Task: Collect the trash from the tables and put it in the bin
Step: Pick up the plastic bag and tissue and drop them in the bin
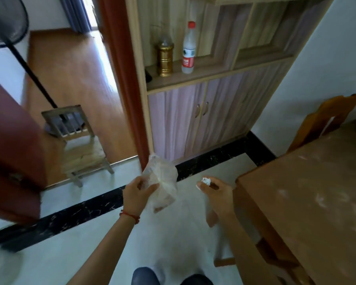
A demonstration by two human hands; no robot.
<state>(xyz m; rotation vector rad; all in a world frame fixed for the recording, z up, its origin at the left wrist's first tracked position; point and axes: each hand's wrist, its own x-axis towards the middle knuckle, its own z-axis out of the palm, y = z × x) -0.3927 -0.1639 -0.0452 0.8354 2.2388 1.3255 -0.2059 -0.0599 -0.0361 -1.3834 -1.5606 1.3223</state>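
My left hand [137,194] grips a crumpled clear plastic bag [162,179] with brownish scraps showing at its bottom; the bag hangs over the light tiled floor. My right hand [216,190] is closed around a small crumpled white paper ball [206,180] that pokes out above the fingers. The two hands are apart, side by side in front of me, left of the wooden table [308,198]. No bin is in view.
A wooden cabinet [193,120] ahead holds a gold jar [165,58] and a red-capped bottle [188,50]. A small wooden chair [78,145] and a fan stand [33,73] are by the doorway at left. A dark red door [10,145] stands at far left. A chair back [325,120] rises behind the table.
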